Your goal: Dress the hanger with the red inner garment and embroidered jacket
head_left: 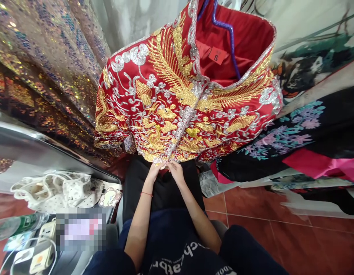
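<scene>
A red jacket [162, 95] with gold and silver embroidery hangs in front of me on a purple hanger [222, 25]. Its collar faces up and shows a red size label marked S [217, 55]. Down the middle runs a silver front edging [182, 124]. At the lower end of that edging, my left hand [156, 169] pinches the hem. Close beside it, almost touching, my right hand [174, 168] has its fingers closed on the same hem. The fingertips partly cover the cloth between them.
Sequined fabric [50, 68] hangs at the left, and a black floral garment [294, 133] at the right. On a surface at lower left are a spotted white bag [62, 193], a plastic bottle [22, 225] and a white power adapter [42, 259] with a cable.
</scene>
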The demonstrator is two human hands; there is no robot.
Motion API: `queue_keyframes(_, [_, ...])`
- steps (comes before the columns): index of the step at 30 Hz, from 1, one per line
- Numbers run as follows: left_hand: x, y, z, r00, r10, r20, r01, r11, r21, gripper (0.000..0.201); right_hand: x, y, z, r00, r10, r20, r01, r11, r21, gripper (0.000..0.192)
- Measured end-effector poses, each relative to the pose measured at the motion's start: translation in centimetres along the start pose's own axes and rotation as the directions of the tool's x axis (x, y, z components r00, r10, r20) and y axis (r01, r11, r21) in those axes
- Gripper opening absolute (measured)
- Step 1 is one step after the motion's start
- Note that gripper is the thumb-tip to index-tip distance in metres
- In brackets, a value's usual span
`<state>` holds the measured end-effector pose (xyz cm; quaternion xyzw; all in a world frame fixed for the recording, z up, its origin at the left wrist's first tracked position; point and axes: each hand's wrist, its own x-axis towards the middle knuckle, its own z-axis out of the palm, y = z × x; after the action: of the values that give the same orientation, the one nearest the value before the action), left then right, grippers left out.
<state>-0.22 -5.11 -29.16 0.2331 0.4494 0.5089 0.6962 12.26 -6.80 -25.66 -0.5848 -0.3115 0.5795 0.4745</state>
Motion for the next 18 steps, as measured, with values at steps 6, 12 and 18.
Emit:
queue_keyframes(6, [0.1, -0.2, 0.0, 1.000, 0.023, -0.005, -0.023, 0.999, 0.030, 0.050, 0.7, -0.9, 0.6, 0.988, 0.137, 0.075, -0.145, 0.983, 0.116, 0.030])
queue_keyframes(12, [-0.2, 0.0, -0.2, 0.999, 0.042, -0.019, -0.041, 0.996, 0.085, 0.051, 0.5, -1.1, 1.3, 0.974, 0.224, 0.023, -0.224, 0.955, 0.195, 0.034])
queue_keyframes(18, [-0.1, 0.1, 0.5, 0.998, 0.061, -0.011, -0.059, 0.992, 0.115, 0.053, 0.5, -1.9, 1.7, 0.964, 0.262, -0.032, -0.249, 0.942, 0.224, 0.040])
